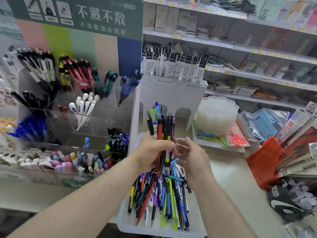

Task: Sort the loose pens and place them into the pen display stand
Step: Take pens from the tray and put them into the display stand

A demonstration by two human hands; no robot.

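Upright, the mixed-colour pen bundle — left hand grips it.

Two hands — left hand and right hand. One white tray of loose pens — too many to count. One pen display stand.

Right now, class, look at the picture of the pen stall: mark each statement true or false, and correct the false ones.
1. The left hand grips a mixed upright bundle of pens. True.
2. The right hand holds scissors. False: it holds nothing, fingers relaxed beside the bundle.
3. Loose pens lie in a white plastic tray. True.
4. The clear acrylic display stand holds no pens. False: several compartments hold pens.
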